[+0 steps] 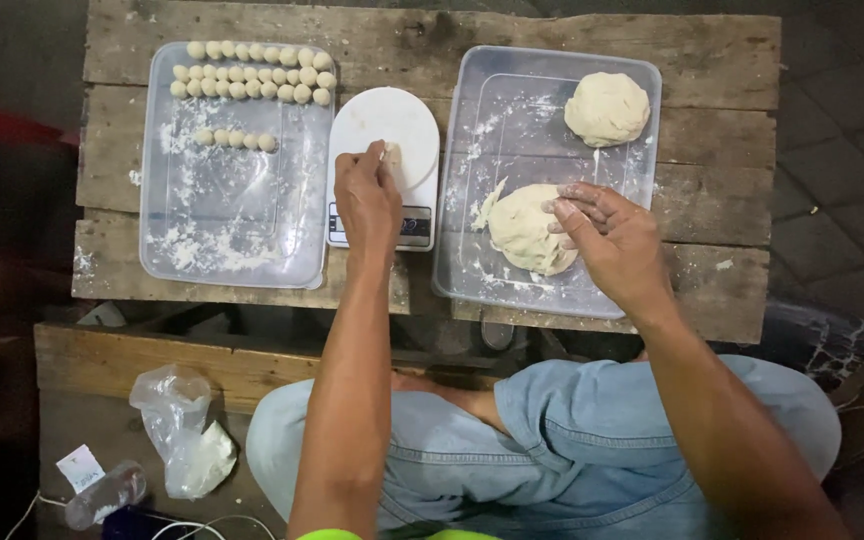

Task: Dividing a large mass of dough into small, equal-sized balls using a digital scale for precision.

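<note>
My left hand [367, 195] holds a small piece of dough [390, 155] pinched in its fingers over the round white pan of a kitchen scale [387, 125]. My right hand [607, 232] rests with its fingertips on a flattened lump of dough [522, 230] in the right clear plastic tray [512, 110]. A second, rounder dough lump [607, 108] lies in that tray's far right corner. The left clear tray [222, 220], dusted with flour, carries several small dough balls [252, 72] in rows along its far end.
Both trays and the scale sit on a rough wooden plank table [732, 140]. On the floor at lower left lie a crumpled plastic bag [184, 430] and a plastic bottle [104, 495]. My denim-clad knees [572, 440] are under the table's near edge.
</note>
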